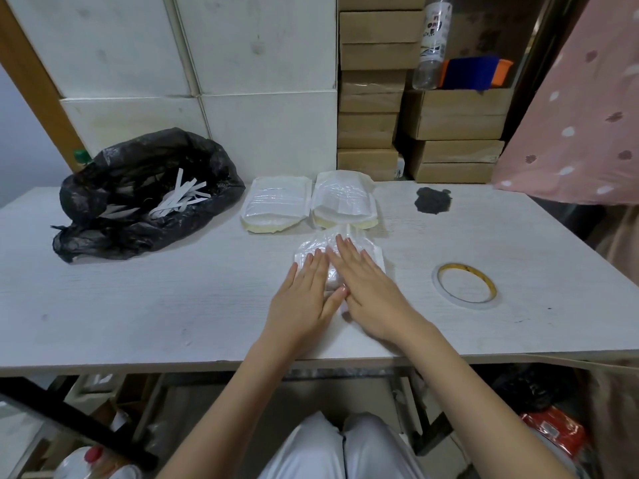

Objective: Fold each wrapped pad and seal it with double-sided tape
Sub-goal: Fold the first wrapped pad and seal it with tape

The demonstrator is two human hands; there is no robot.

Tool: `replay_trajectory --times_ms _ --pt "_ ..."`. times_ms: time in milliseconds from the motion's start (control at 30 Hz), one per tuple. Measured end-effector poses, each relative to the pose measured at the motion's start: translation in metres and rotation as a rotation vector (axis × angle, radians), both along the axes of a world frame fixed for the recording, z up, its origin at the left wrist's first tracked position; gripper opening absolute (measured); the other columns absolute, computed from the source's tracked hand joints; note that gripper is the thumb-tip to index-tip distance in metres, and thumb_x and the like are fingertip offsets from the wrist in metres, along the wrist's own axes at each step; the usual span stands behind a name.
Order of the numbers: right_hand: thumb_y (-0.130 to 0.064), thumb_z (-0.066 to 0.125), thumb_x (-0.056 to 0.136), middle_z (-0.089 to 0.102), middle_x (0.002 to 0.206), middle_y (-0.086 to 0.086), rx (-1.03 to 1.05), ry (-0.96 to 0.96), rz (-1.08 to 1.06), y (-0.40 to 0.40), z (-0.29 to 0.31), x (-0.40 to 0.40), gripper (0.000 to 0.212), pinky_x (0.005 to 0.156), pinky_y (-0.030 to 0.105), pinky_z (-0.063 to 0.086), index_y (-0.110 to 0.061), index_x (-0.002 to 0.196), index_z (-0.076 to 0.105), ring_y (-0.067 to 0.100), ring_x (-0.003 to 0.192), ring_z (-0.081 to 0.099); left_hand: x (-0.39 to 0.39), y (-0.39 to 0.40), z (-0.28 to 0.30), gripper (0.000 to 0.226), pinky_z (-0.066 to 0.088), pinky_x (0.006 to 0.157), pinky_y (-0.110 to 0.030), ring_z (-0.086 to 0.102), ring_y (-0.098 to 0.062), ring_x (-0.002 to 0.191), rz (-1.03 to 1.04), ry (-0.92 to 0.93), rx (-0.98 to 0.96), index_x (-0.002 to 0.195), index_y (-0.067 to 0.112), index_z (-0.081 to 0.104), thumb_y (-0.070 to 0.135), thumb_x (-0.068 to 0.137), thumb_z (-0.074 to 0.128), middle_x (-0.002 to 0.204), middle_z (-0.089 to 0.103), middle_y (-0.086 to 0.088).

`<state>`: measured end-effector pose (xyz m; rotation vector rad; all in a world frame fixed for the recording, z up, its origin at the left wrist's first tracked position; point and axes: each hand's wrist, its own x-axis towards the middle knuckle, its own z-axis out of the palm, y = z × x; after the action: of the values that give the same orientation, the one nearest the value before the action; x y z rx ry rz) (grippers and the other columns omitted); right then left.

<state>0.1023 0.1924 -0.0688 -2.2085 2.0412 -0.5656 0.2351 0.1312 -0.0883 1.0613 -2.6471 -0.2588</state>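
- Pressing both flat, straight-fingered palms, left hand and right hand, we hold down the wrapped pad on the desk.
- Tape roll lies to our right.

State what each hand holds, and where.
Nothing is gripped. The left hand and right hand lie flat, pressing down on the top of the wrapped pad.

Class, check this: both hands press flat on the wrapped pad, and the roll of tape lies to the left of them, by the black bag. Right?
Not quite. In the head view the roll of tape lies right of the hands, far from the black bag. Left hand and right hand do press flat on the wrapped pad.
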Motion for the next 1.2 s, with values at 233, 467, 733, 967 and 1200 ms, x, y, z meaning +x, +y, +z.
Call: replay_trajectory --times_ms 233,467,733,967,1200 --pt "-0.035 0.008 0.085 0.005 0.157 -0.001 -0.035 0.239 0.011 0.012 -0.012 -0.010 0.068 0.116 0.031 -0.003 -0.014 0.149 0.012 0.014 0.145 0.002 0.001 0.001 -0.006 0.111 -0.010 0.116 -0.027 -0.007 -0.013 0.146 0.024 -0.045 -0.068 0.150 0.011 -0.004 0.072 0.061 -0.031 0.159 -0.005 -0.003" --pt "-0.041 -0.002 0.081 -0.001 0.157 -0.009 0.013 0.083 -0.001 0.012 -0.014 -0.011 0.073 0.118 0.025 -0.006 -0.019 0.150 0.008 0.003 0.143 -0.009 0.001 -0.002 0.014 0.101 -0.013 0.113 -0.033 -0.005 -0.026 0.146 -0.008 -0.096 -0.091 0.149 0.005 0.006 0.071 0.077 -0.019 0.158 -0.003 -0.014" --pt "-0.046 -0.002 0.082 0.015 0.156 -0.012 0.003 0.065 -0.005 0.011 -0.001 -0.013 0.073 0.113 0.020 0.005 -0.024 0.148 0.023 0.006 0.144 0.011 -0.023 -0.076 0.080 0.083 0.009 0.116 -0.038 0.021 -0.024 0.143 -0.098 -0.257 0.075 0.147 0.013 0.025 0.049 0.083 0.062 0.149 0.037 -0.006" --pt "-0.030 0.050 0.094 0.014 0.156 -0.006 -0.046 -0.246 -0.101 -0.007 0.029 -0.040 0.061 0.117 0.029 0.012 -0.020 0.148 0.023 0.012 0.143 0.012 -0.034 -0.090 0.085 0.092 0.031 0.098 -0.030 0.049 -0.025 0.118 -0.109 -0.322 0.109 0.143 0.020 0.034 0.054 0.068 0.075 0.129 0.053 -0.003" --pt "-0.040 0.074 0.074 0.041 0.139 0.000 0.274 -0.092 -0.077 -0.050 0.063 -0.065 0.086 0.105 0.032 0.034 -0.019 0.144 0.029 0.018 0.128 0.039 -0.027 -0.085 0.081 0.087 0.039 0.074 -0.027 0.046 -0.018 0.086 -0.124 -0.245 0.076 0.135 0.016 0.042 0.050 0.064 0.078 0.111 0.042 -0.003"
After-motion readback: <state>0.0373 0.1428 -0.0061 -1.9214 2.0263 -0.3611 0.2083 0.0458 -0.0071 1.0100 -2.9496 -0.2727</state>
